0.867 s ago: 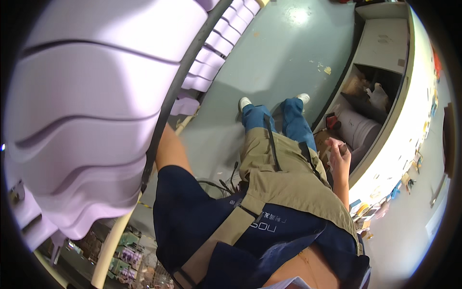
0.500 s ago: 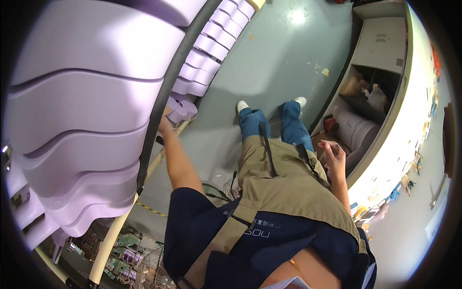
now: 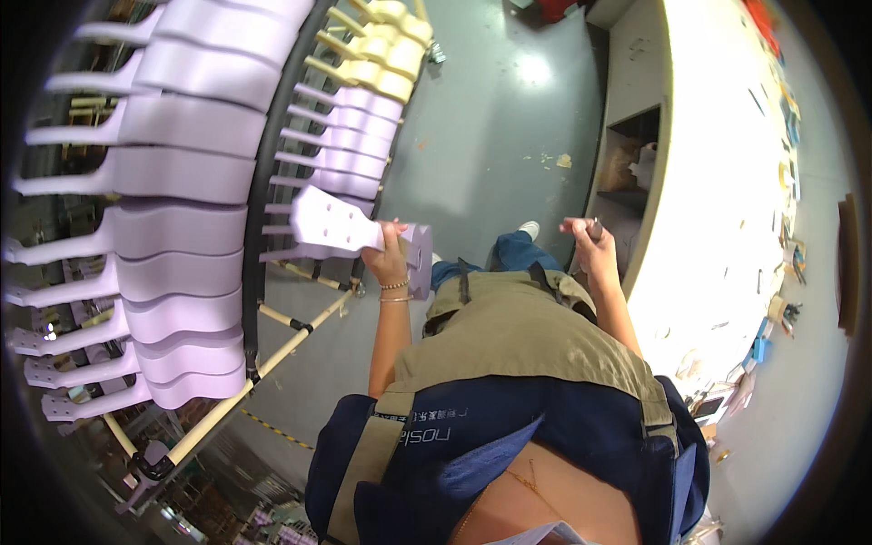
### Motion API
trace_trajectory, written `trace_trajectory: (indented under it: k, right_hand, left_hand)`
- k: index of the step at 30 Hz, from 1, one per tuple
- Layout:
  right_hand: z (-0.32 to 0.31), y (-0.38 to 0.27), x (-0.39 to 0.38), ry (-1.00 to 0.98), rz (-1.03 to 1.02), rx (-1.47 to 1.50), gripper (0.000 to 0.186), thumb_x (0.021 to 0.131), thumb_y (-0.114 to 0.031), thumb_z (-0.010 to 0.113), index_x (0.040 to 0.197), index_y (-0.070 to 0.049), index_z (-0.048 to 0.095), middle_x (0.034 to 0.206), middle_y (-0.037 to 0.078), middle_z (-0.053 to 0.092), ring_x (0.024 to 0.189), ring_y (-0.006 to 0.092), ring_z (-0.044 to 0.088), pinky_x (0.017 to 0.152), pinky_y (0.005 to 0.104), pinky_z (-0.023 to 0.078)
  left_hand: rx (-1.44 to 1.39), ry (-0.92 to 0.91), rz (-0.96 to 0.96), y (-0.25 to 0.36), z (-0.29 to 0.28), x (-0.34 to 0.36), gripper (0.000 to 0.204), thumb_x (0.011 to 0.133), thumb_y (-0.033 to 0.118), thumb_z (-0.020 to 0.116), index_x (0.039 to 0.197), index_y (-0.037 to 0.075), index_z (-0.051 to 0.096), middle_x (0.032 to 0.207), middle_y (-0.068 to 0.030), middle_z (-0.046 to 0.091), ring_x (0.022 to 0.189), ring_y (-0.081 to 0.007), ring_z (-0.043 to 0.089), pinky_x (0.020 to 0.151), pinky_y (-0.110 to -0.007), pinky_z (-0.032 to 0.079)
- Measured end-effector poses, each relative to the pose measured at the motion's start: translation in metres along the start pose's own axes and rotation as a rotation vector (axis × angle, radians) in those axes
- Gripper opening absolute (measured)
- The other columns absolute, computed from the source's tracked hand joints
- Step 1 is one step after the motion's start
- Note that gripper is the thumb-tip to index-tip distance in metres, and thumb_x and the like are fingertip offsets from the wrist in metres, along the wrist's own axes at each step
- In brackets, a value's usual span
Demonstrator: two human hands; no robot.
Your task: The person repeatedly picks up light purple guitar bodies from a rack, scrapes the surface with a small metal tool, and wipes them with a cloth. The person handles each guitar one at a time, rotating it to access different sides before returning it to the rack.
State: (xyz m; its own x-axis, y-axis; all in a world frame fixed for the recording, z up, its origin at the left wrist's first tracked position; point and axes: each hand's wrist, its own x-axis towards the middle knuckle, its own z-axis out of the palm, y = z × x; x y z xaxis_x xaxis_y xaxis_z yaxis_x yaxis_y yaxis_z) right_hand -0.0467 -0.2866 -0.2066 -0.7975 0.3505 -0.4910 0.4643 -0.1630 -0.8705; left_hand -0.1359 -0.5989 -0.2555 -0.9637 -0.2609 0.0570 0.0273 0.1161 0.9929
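My left hand (image 3: 388, 256) is wrapped round the neck of a lavender ukulele (image 3: 336, 221). Its headstock, with several small peg holes and no tuners, points up toward me. The body hangs below, partly hidden behind my hand and wrist. My right hand (image 3: 595, 252) is raised on the other side, in front of the workbench edge, with its fingers curled round a small dark object (image 3: 596, 230). Most of that object is covered by the fingers, so its kind is unclear.
On the left, a rack (image 3: 211, 420) of cream tubes carries several lavender ukuleles (image 3: 186, 173). Farther along stand more lavender ones and cream-yellow ukulele bodies (image 3: 386, 45). A long white workbench (image 3: 699, 218) with shelves beneath runs along the right. Grey floor (image 3: 481, 136) lies between.
My left hand has come back from the rack and now holds the lavender ukulele out in front of me. The right hand has risen slightly, and my view has shifted.
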Motion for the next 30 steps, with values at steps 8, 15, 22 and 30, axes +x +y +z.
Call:
trace_trajectory:
  k: [8,15,22,30]
  right_hand:
    - [-0.118,-0.043,0.021,0.347,-0.15,0.277,0.035,0.086,-0.032,0.052,0.107,-0.004,0.057,0.06,-0.007,0.05,0.041,0.0004,0.022,0.036,0.0166,0.015]
    - [-0.172,-0.029,0.003,0.618,-0.3,0.949,0.062,0.084,-0.047,0.048,0.126,-0.002,0.039,0.126,0.015,0.042,0.087,0.016,0.053,0.073,0.0268,0.046]
    - [-0.179,-0.02,-0.004,0.977,-0.324,1.115,0.068,0.076,-0.046,0.057,0.12,0.004,0.039,0.114,0.017,0.048,0.105,0.0253,0.048,0.088,0.0346,0.04]
    - [-0.168,-0.041,0.02,1.253,-0.304,1.24,0.061,0.081,-0.045,0.052,0.122,-0.002,0.039,0.114,0.013,0.05,0.102,0.0217,0.051,0.086,0.0335,0.043]
  left_hand:
    - [-0.868,-0.233,0.241,0.195,0.113,0.081,0.033,0.087,0.039,0.045,0.075,0.009,0.041,0.062,-0.0004,0.037,0.059,-0.0144,0.042,0.069,-0.034,0.044]
    - [-1.012,-0.613,-0.111,0.258,0.246,0.095,0.032,0.088,0.038,0.045,0.076,0.009,0.039,0.067,0.0007,0.039,0.069,-0.013,0.043,0.077,-0.034,0.043]
    - [-0.664,-0.77,-0.188,0.287,0.39,0.02,0.031,0.092,0.027,0.038,0.108,0.0,0.035,0.099,-0.0165,0.05,0.103,-0.0329,0.048,0.098,-0.05,0.033]
    - [-0.566,-1.345,-0.221,0.251,0.507,0.013,0.04,0.092,0.022,0.04,0.12,-0.003,0.028,0.116,-0.027,0.043,0.107,-0.0378,0.046,0.093,-0.048,0.036]
